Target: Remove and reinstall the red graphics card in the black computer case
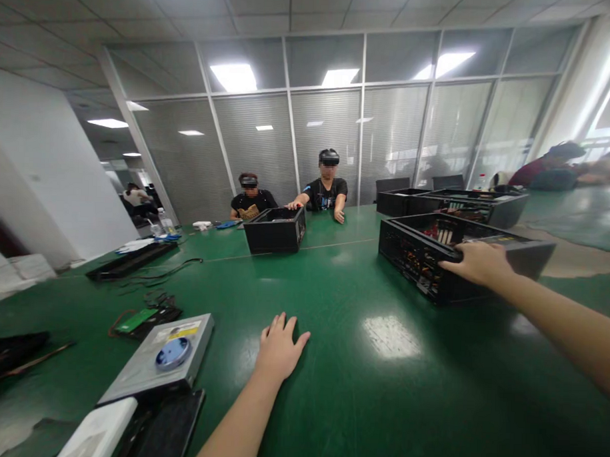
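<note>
My left hand (279, 346) lies flat on the green table (324, 396), fingers spread and nothing in it. My right hand (481, 262) grips the top edge of an open black computer case (408, 262), thumb on the near side and fingers over the rim. Cables and boards show inside that case. Left of my left hand sits a silver optical drive (145, 359) with a blue round object (173, 353) on top. Beside the drive, at the lower left, are a white object (100, 429) and a flat black panel (170, 430).
Across the table, one person (327, 189) rests a hand on another black case (272, 233); a second person (250, 198) sits beside them. More open cases (486, 207) stand behind mine. A green circuit board (138, 320), cables and a long black panel (134, 259) lie left.
</note>
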### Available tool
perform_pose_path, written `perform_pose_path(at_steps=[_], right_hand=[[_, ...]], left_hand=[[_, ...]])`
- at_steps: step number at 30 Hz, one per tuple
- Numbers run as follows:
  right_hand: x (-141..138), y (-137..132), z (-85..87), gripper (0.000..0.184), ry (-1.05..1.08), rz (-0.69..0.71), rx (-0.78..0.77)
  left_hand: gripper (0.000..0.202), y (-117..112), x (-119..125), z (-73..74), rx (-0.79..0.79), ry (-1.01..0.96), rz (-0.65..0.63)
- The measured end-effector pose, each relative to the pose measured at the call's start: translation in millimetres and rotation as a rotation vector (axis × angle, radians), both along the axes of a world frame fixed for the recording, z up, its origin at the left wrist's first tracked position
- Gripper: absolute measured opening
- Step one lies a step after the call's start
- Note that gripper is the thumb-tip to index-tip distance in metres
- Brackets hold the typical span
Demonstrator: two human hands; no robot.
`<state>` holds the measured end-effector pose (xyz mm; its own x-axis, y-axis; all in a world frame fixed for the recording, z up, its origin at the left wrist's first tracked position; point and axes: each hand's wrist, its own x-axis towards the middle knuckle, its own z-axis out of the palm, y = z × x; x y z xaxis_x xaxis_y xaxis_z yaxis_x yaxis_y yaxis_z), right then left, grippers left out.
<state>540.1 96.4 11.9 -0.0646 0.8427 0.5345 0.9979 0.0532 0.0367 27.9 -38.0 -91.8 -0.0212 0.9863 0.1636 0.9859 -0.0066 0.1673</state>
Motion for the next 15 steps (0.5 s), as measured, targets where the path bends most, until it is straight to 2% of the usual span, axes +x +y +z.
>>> perform_pose_path(at_steps=[2, 4, 6, 10, 12, 15], right_hand=[[-20, -28, 6.6, 0.059, -0.035, 0.028, -0.012], [-48, -68, 16.0, 0.062, -0.069, 0.084, -0.033], [-80, -119, 26.2, 0.064, -0.090, 0.175, -0.065], [-146, -234, 39.8, 0.064, -0.137, 0.407, -0.065], [-175, -284, 43.4, 0.070, -0.177, 0.553, -0.042], [-202, -333, 60.7, 0.068, -0.237, 0.920, -0.058]], left_hand=[[0.072, 1, 0, 0.6, 0.009, -0.024, 0.002], [0.070, 3, -2, 2.6, 0.026, -0.094, 0.006], [0.068, 5, -6, 5.7, 0.066, -0.249, 0.009], [0.070, 7, -15, 13.0, 0.124, -0.695, 0.039], [0.068, 4, -15, 17.1, 0.124, -0.816, 0.041], [0.070, -11, -2, 25.3, 0.141, -0.847, 0.001]])
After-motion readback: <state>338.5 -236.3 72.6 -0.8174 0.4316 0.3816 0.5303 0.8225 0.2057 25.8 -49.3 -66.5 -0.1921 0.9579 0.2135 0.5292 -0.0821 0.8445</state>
